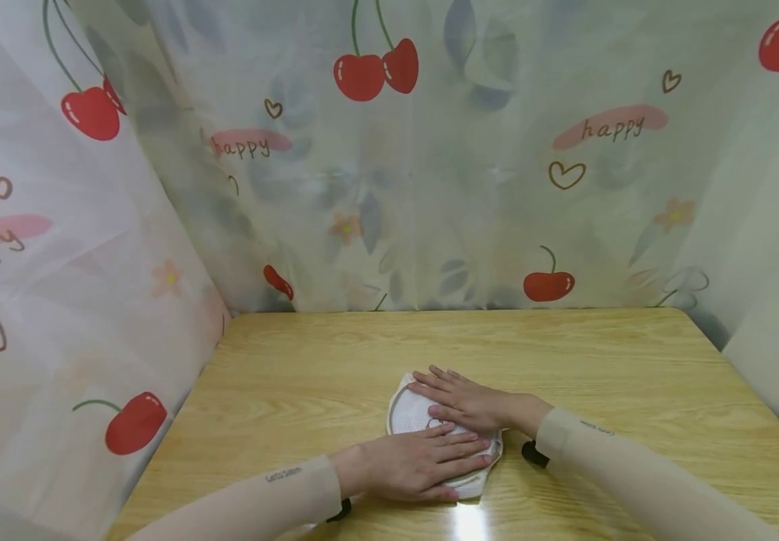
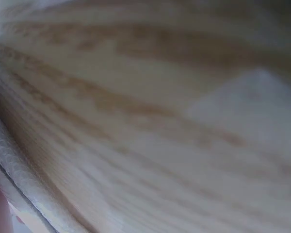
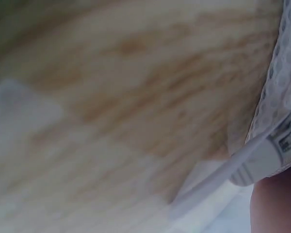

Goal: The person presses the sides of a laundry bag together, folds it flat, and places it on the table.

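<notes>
A white mesh laundry bag (image 1: 407, 412) lies flattened on the wooden table, roughly round, with a grey curved line along its edge. Across its near part rests my left hand (image 1: 419, 462), palm down with straight fingers pointing right. My right hand (image 1: 466, 400) lies flat over the far right part, its fingers pointing to the upper left. Both hands cover much of the bag's middle. The left wrist view catches the mesh edge (image 2: 24, 179) with a zipper along it. Honeycomb mesh (image 3: 281, 73) and a printed label (image 3: 262, 165) show in the right wrist view.
The wood-grain table (image 1: 308, 353) spreads around the bag, with a bright reflection near its front. A curtain (image 1: 416, 188) printed with cherries and hearts hangs behind the table and along both sides.
</notes>
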Motion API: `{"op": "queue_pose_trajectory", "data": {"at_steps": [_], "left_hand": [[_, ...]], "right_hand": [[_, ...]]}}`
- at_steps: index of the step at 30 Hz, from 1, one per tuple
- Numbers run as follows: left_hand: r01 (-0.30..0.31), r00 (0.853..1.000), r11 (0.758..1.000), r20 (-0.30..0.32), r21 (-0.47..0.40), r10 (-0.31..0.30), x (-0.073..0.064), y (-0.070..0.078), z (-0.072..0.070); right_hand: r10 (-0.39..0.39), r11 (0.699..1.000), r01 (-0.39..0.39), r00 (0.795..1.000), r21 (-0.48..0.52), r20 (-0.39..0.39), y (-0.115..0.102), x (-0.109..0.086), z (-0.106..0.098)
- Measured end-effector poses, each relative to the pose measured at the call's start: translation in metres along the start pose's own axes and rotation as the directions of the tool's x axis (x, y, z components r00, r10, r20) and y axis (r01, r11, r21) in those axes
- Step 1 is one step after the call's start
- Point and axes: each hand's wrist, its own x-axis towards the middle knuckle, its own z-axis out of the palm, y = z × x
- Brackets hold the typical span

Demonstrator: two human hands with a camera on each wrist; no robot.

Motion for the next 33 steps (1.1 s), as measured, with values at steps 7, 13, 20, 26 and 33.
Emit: {"op": "queue_pose_trajectory", "data": {"at_steps": [7, 13, 20, 26, 33], "left_hand": [[-0.007, 1.000, 1.000, 0.024, 0.013, 0.007, 0.002, -0.001, 0.000], [-0.022, 0.999, 0.999, 0.047, 0.028, 0.021, 0.005, 0.001, 0.001], [-0.029, 0.999, 0.998, 0.047, 0.061, 0.026, 0.006, 0.001, 0.001], [-0.047, 0.998, 0.995, 0.040, 0.089, 0.044, 0.006, 0.001, 0.001], [-0.041, 0.999, 0.996, 0.033, 0.083, 0.038, 0.006, -0.002, 0.002]], "right_hand": [[-0.003, 0.999, 0.004, 1.000, -0.039, 0.015, 0.001, 0.003, -0.002], [-0.020, 0.996, 0.023, 0.999, -0.089, 0.028, -0.001, 0.002, -0.002], [-0.037, 0.989, 0.042, 0.999, -0.140, 0.033, 0.000, 0.002, 0.001], [-0.034, 0.991, 0.037, 0.999, -0.130, 0.022, 0.004, 0.003, 0.005], [0.023, 0.992, -0.019, 0.999, -0.121, 0.032, 0.006, 0.005, 0.006]]}}
